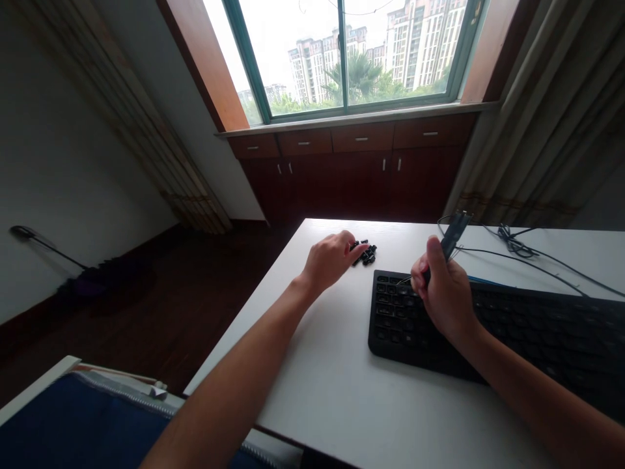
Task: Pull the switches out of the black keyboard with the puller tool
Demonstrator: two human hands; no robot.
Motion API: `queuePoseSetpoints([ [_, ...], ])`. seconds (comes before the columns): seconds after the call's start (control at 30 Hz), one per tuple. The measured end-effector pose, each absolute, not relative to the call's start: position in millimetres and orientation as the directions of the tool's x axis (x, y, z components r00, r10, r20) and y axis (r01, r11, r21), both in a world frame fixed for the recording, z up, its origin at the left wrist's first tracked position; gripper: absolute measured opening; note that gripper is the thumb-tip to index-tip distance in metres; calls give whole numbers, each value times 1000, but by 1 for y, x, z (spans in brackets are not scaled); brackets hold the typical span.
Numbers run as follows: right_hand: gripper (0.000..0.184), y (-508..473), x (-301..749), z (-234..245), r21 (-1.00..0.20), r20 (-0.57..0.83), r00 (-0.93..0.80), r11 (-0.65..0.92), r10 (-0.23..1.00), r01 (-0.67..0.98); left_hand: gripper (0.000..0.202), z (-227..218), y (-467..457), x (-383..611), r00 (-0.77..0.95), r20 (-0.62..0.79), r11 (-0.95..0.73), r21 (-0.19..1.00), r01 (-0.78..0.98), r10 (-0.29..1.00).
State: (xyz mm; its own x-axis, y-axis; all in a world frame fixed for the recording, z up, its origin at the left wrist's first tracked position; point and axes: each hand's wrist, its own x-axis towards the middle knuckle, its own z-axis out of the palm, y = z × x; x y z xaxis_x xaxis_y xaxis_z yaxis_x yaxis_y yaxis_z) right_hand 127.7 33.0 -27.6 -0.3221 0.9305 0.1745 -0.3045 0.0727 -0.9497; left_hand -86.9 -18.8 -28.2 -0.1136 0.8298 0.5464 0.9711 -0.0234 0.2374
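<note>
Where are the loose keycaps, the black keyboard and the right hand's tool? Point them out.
Loose keycaps [366, 254]: head view, middle of the pile.
Black keyboard [390, 319]: head view, keys at left end.
Black tool [454, 231]: head view, upper end of handle.

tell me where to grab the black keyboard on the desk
Probably best by its left end. Come in from the left, over the white desk, with the left hand, which is nearest, and pinch the rounded corner of the keyboard. It lies flat and low, so its edge looks the likeliest hold. The right hand, gripping a slim black-handled tool, is over the keys further along.
</note>
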Motion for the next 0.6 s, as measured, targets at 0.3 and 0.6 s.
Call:
queuePoseSetpoints([
  [0.3, 51, 33, 129, -28, -948, 162, -348, 48, 924, -314, 24, -55, -11, -131, -432, 418, 216, 471, 855, 799],
  [0.6, 52, 33, 129, -28, -949, 195, -354, 85, 915, -304, 22, -50, -12, -120, -384, 391, 225, 395, 891, 836],
])
